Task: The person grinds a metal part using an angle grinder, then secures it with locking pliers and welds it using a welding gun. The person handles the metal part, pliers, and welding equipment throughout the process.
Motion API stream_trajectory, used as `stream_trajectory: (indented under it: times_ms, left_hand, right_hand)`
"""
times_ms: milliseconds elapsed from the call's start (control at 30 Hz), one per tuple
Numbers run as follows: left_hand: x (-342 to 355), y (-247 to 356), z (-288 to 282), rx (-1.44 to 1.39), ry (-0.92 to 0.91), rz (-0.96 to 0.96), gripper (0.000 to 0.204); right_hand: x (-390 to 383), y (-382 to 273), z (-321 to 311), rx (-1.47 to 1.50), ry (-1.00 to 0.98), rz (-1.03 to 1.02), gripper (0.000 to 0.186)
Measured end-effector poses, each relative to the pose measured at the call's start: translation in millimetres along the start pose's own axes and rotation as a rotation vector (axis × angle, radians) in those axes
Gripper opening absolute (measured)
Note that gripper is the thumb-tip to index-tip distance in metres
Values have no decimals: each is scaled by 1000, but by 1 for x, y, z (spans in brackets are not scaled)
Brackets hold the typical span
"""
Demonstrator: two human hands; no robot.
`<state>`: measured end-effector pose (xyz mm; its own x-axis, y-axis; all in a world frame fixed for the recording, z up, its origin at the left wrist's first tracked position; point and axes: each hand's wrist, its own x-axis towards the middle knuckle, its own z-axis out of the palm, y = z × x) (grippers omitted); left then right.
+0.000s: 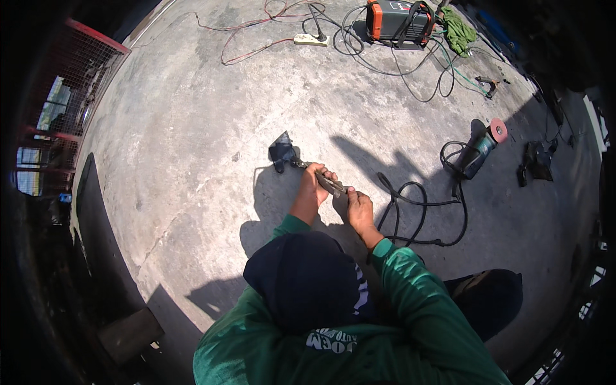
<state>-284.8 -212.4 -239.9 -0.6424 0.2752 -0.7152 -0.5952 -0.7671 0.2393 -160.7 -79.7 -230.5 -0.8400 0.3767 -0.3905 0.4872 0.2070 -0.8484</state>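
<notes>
My left hand (312,185) is closed around the front part of a pair of locking pliers (330,184). The fingers of my right hand (360,210) grip the rear end of the same pliers' handles. At the jaws is a dark, angular piece of metal plate (281,149), just beyond my left hand. It casts a shadow on the concrete. Whether the plate rests on the floor or is held slightly above it, I cannot tell.
To the right lies a teal angle grinder (476,156) with a reddish disc, its black cord (423,221) looping near my right hand. Another dark metal piece (539,162) is farther right. Beyond stand an orange-and-black welding machine (400,24), cables, a power strip (310,40) and an electrode holder (490,86).
</notes>
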Motion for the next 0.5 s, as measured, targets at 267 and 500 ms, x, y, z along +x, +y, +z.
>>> stream_trajectory:
  times_ms: [267,500]
  left_hand:
    - [5,-5,-10,62,-31,5,18]
    - [4,-11,-25,361,-29,265,12]
  right_hand:
    - [6,-37,-23,896,-403,1033,57]
    - [17,-58,-34,-13,-648,83,62]
